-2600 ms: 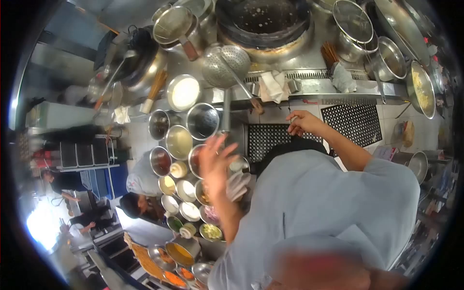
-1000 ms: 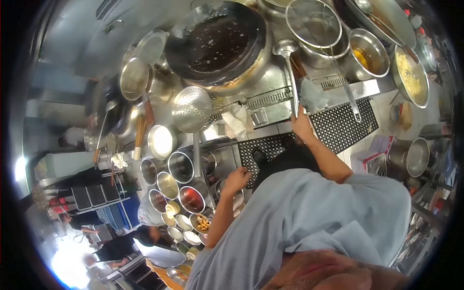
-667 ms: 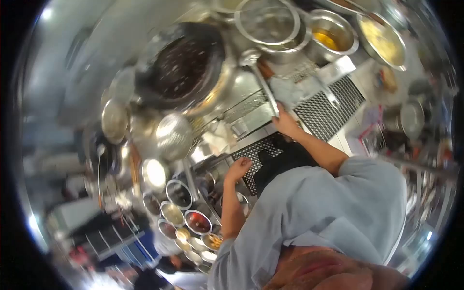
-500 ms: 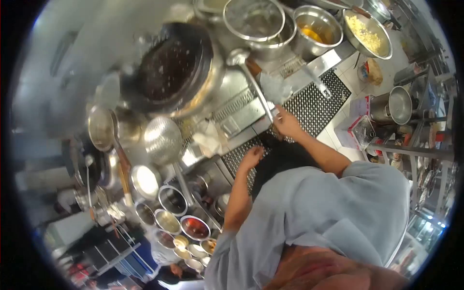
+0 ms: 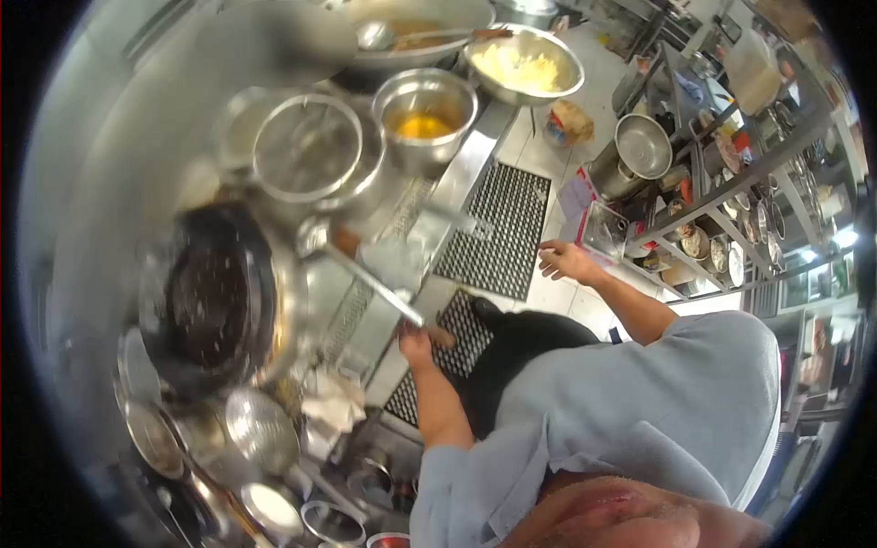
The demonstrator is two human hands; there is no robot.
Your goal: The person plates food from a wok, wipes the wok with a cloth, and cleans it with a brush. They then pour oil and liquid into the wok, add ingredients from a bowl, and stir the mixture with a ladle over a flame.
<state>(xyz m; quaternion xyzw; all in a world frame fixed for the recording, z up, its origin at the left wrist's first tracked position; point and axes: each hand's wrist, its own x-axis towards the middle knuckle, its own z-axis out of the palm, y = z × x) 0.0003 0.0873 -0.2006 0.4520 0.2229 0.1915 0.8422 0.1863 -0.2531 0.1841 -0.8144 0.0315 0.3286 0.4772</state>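
My left hand (image 5: 417, 347) is closed round the end of a long-handled ladle (image 5: 375, 281). The ladle's round bowl points away from me over the steel stove top, beside a dark wok (image 5: 215, 297) with brown, speckled contents. Off to the right, my right hand (image 5: 568, 262) hangs with loosely parted fingers and holds nothing, above the floor. Beyond the ladle's bowl, a round mesh strainer (image 5: 308, 146) rests over a pot. A steel pot (image 5: 425, 151) with yellow-orange liquid stands beside it.
A steel bowl (image 5: 577, 80) of pale yellow pieces stands at the far end. Near the left arm are a perforated skimmer (image 5: 260, 429) and a crumpled cloth (image 5: 333, 397). Black perforated mats (image 5: 502, 228) cover the floor. A metal shelf rack (image 5: 776, 173) runs along the right.
The ladle has passed from my right hand to my left. My right hand has moved off to the right and opened. The view has turned, so the wok appears lower left.
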